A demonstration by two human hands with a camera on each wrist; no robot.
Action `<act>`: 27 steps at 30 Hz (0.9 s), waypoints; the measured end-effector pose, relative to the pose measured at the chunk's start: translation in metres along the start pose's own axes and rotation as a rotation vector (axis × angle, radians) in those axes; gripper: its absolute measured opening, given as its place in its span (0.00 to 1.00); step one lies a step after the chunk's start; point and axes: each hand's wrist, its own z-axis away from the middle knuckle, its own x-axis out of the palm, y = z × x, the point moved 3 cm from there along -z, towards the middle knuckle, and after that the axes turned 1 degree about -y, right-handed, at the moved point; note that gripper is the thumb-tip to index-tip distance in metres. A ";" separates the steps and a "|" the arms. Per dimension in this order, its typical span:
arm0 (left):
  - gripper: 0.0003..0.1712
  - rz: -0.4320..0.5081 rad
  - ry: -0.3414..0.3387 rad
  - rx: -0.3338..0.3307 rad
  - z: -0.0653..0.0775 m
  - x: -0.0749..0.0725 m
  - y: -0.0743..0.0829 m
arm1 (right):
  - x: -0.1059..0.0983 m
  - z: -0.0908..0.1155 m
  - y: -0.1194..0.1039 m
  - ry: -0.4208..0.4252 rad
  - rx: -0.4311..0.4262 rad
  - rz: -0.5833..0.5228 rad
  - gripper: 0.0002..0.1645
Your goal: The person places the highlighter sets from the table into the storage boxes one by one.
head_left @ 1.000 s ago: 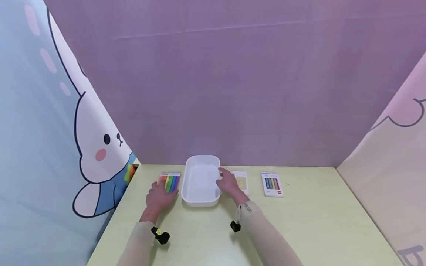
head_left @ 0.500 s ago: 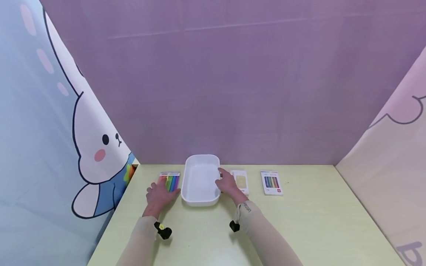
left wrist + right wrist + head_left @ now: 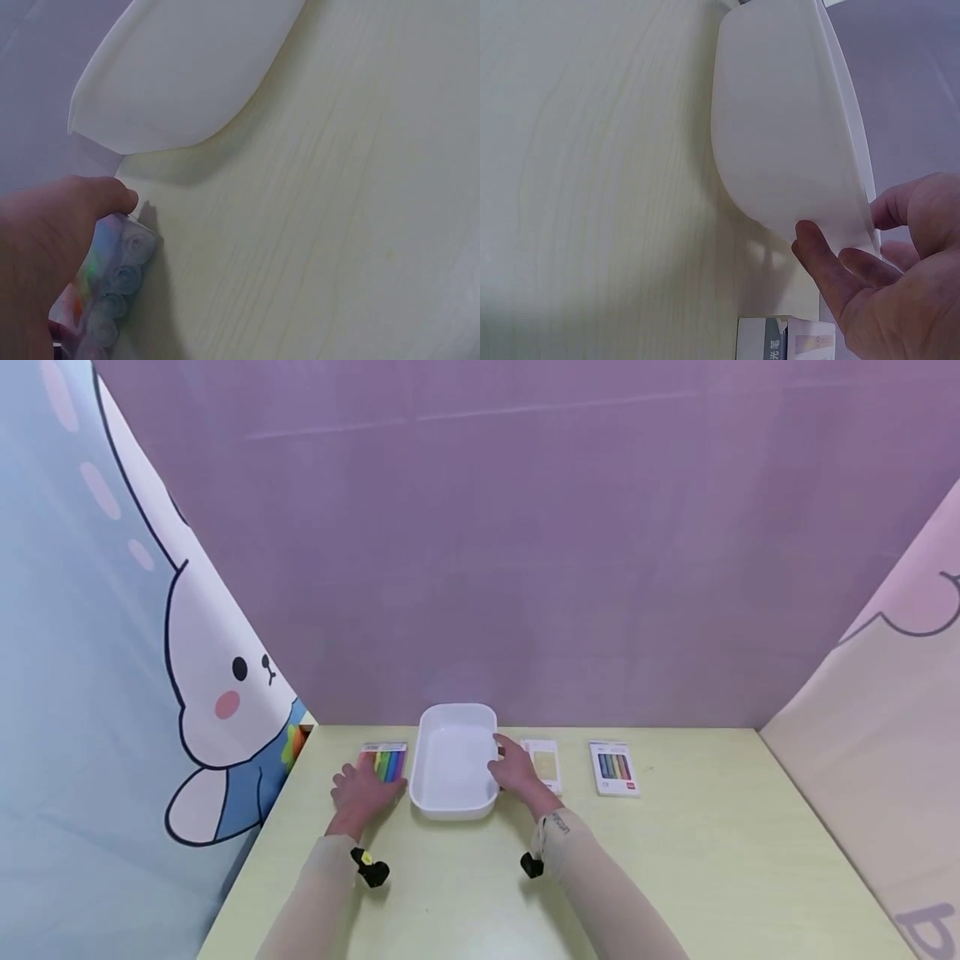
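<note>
1. Tabletop fills the lower part of the head view, with nothing on it visibly displaced since the earlier pictures.
2. White round-cornered tray lies just below the frame's middle and stays put beside the table's back edge.
3. Left hand, lower left of centre, is what has just changed: its wrist has edged slightly up the frame. Thumb and fingers are clamped across a pack.
4. Right hand, just right of the tray, is practically unmoved and pinches the tray's rim, apparently steadying it.
5. Clear-fronted pack of rainbow-coloured sticks lies left of the tray, partly covered by the left hand. It remains outside the tray; whether it is lifted, I cannot tell.
6. White box with a yellowish panel and white box picturing coloured sticks sit right of the tray, unshifted.
</note>
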 end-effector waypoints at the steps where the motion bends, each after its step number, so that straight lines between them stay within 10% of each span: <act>1: 0.56 0.009 0.005 -0.009 0.001 -0.001 0.001 | 0.000 0.000 0.000 -0.002 -0.004 -0.002 0.40; 27: 0.61 0.073 0.174 -0.004 0.027 -0.034 0.022 | 0.001 0.000 0.002 -0.012 0.006 -0.034 0.40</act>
